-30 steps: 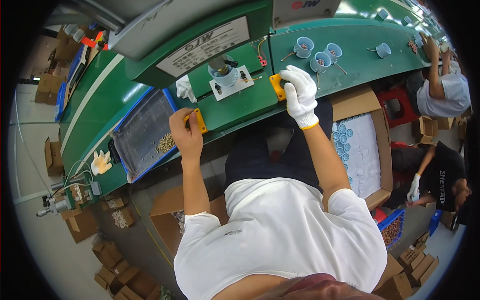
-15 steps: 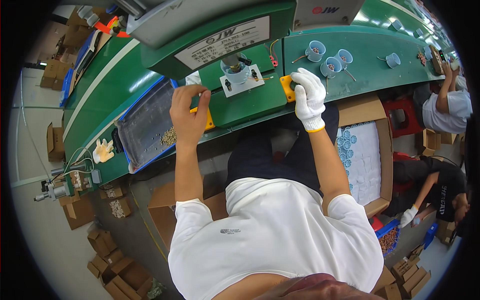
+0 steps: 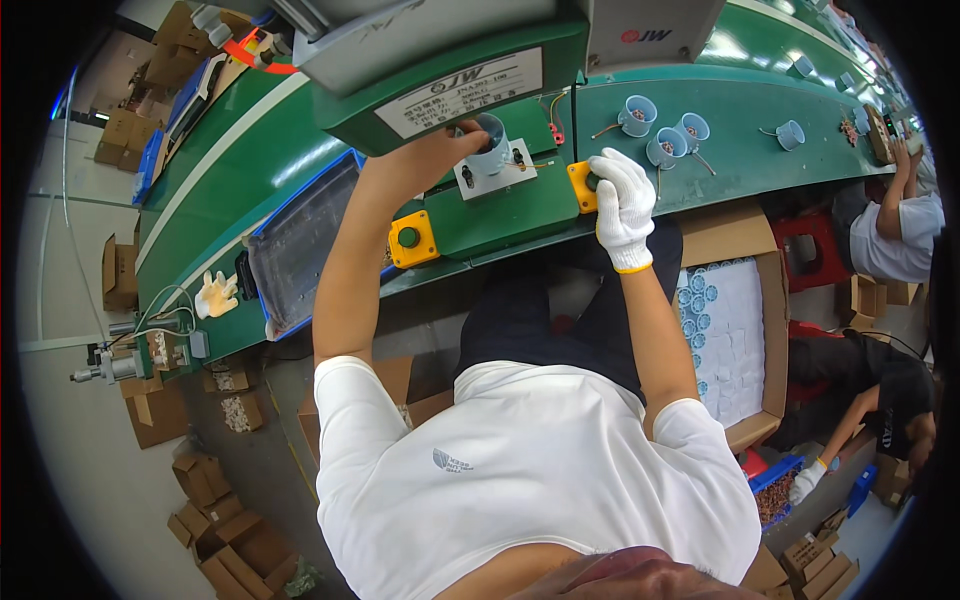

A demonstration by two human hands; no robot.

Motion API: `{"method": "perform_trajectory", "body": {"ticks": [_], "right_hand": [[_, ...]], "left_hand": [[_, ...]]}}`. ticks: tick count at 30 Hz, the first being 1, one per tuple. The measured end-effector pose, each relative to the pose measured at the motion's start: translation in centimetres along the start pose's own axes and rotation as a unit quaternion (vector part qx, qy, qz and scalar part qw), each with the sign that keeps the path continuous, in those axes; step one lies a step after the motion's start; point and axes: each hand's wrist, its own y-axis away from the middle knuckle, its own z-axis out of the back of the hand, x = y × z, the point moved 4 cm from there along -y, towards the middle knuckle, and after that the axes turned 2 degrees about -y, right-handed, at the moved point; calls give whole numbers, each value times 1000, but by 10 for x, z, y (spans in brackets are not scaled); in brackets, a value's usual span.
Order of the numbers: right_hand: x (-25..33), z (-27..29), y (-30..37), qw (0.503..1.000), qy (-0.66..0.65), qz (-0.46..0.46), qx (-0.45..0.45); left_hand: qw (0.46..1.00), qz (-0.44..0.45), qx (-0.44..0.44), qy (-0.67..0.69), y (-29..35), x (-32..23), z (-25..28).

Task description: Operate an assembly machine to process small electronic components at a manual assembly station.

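Observation:
My bare left hand (image 3: 432,160) reaches under the green press head (image 3: 440,85). Its thumb and finger close on the left rim of a light-blue cup (image 3: 489,158), their tips partly hidden inside the opening. The cup stands on a white metal plate (image 3: 500,182) on the green press base, a thin wire lying to its right. In a white knitted glove, my right hand (image 3: 626,208) rests with fingers extended beside the right yellow button box (image 3: 582,190), holding nothing. Nearer my left forearm is another yellow button box (image 3: 413,240) with a dark green button.
Light-blue cups with wires (image 3: 637,117) stand on the bench at right. A blue-edged tray (image 3: 300,240) lies left, beside a loose glove (image 3: 215,295). Near my right arm sits a carton (image 3: 750,400) holding blue parts. Co-workers (image 3: 890,230) are at far right.
My left hand has moved from the left button box up to the cup under the press. My right hand's fingers have straightened beside the right button box. The press rod no longer shows in the cup.

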Motion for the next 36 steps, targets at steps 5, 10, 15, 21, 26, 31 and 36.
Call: {"method": "perform_trajectory", "body": {"ticks": [5,10,15,21,26,31,36], "right_hand": [[5,-3,-4,1000,-13,4,-12],[2,6,1,999,-31,15,-28],[6,1,-3,999,-32,32,-3],[1,3,-1,1000,-9,17,-18],[-1,3,-1,1000,-14,18,-10],[1,3,-2,999,-28,16,-18],[1,3,-3,999,-35,21,-16]], "left_hand": [[1000,-23,3,1,1,1,-4],[972,-27,-163,165,73,62,-31],[951,-21,-308,15,167,112,-88],[952,-32,-304,16,147,101,-72],[970,-39,-230,68,76,80,-59],[984,-115,38,129,-37,97,-78],[897,-299,251,209,-84,83,-94]]}}
